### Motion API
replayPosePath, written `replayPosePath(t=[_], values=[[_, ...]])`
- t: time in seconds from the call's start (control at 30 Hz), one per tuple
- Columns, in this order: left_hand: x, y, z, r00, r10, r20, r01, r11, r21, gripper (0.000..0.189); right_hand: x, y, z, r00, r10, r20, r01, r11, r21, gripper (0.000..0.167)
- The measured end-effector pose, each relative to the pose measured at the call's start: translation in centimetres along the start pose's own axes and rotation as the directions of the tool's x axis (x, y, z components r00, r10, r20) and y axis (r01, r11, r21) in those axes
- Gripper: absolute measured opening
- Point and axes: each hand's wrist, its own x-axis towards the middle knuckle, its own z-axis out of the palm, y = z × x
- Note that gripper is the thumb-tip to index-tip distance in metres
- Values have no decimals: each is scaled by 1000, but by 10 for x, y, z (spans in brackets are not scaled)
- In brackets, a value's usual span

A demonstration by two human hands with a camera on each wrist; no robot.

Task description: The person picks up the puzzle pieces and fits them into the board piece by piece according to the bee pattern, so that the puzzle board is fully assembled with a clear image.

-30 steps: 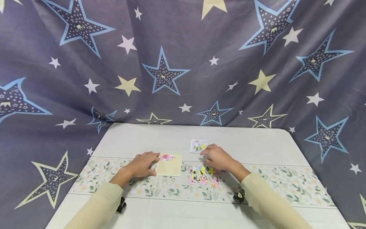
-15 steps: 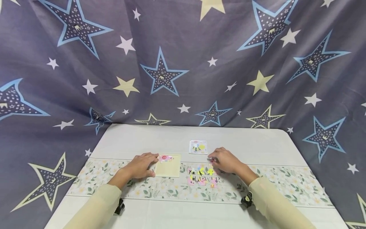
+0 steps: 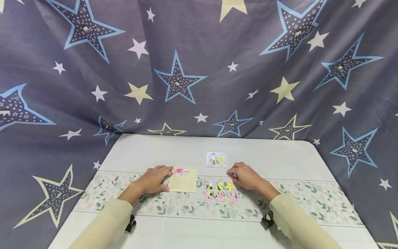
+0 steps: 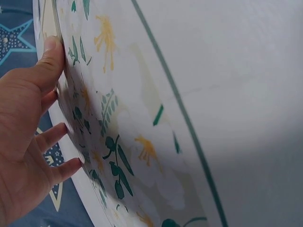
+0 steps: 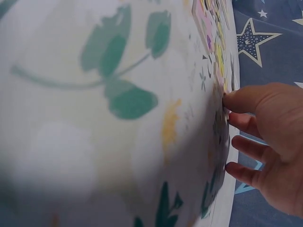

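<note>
My left hand (image 3: 155, 179) rests at the left edge of a pale yellow puzzle tray (image 3: 183, 185), with thumb and fingers spread along that edge. The left wrist view shows the thumb (image 4: 51, 59) against the tray's side. Along the tray's top lie joined pink puzzle pieces (image 3: 181, 171) with a red spot. My right hand (image 3: 245, 176) pinches a pink puzzle piece (image 3: 229, 174) between thumb and index finger, low over the table. Its fingers mostly hide this piece. Loose puzzle pieces (image 3: 220, 196) in pink, yellow and black lie just left of and below the right hand.
A small picture card (image 3: 216, 159) with a bee lies behind the pieces. The white table (image 3: 155, 150) has a floral band (image 3: 180, 207) across it. A star-patterned curtain (image 3: 199, 86) hangs behind and at both sides. Each wrist wears a black camera (image 3: 268, 219).
My right hand has come away from the card, slightly right and nearer me, and its fingers have closed on a pink piece. The left hand stays at the tray's edge.
</note>
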Motion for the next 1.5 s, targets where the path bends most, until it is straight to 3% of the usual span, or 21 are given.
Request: replayPosePath(t=[0.5, 0.77, 1.0, 1.5], values=[[1, 2, 0, 1000, -7, 7, 7, 1000, 7, 70, 6, 0, -3, 1000, 6, -7, -6, 1000, -5, 21], [-1, 3, -1, 1000, -9, 8, 9, 1000, 15, 69, 17, -8, -10, 999, -32, -34, 32, 999, -6, 25], [-1, 4, -2, 1000, -13, 0, 13, 1000, 10, 70, 29, -20, -11, 1000, -11, -7, 11, 1000, 17, 28], [1, 3, 0, 999, -28, 17, 28, 1000, 10, 72, 63, -42, 10, 999, -36, -9, 37, 998, 47, 27]])
